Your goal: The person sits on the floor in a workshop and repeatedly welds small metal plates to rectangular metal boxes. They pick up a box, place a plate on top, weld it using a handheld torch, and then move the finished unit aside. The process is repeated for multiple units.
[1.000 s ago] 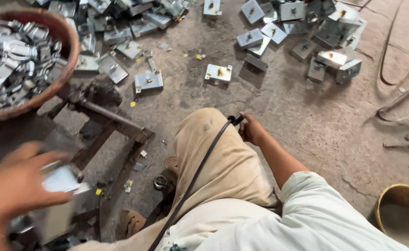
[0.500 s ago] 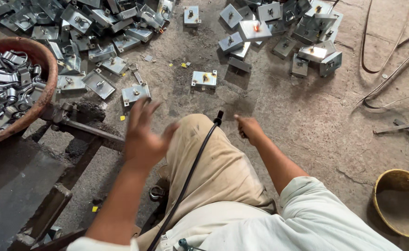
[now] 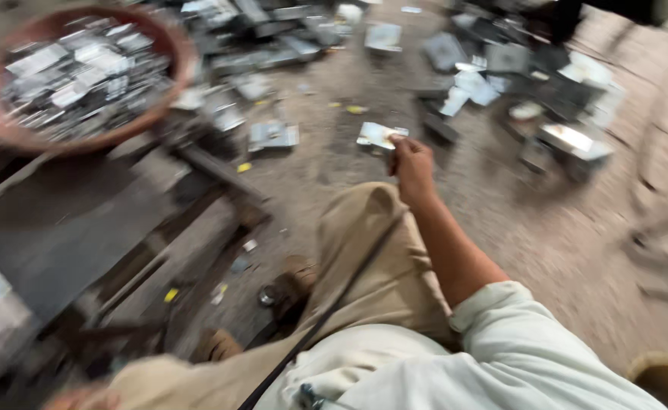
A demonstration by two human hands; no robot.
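Note:
The frame is motion-blurred. My right hand [image 3: 412, 163] reaches out past my knee, over the dirt floor. Its fingertips are at the edge of a small shiny metal plate [image 3: 378, 135] that lies on the ground. The blur hides whether the fingers grip the plate. Only a sliver of my left hand [image 3: 82, 398] shows at the bottom edge, low beside my leg, and what it holds is hidden. A black cable [image 3: 349, 281] runs across my beige trouser leg.
A reddish bowl [image 3: 173, 72] heaped with metal pieces stands at the upper left. Below it is a dark metal stand [image 3: 68, 228]. Several more metal brackets [image 3: 569, 140] are scattered on the floor at the top and right. A yellowish pail rim [image 3: 664, 376] shows at the bottom right.
My right hand has left my knee and stretched forward to the plate on the floor. My left hand, raised half a second ago, has dropped to the bottom edge. The view has swung.

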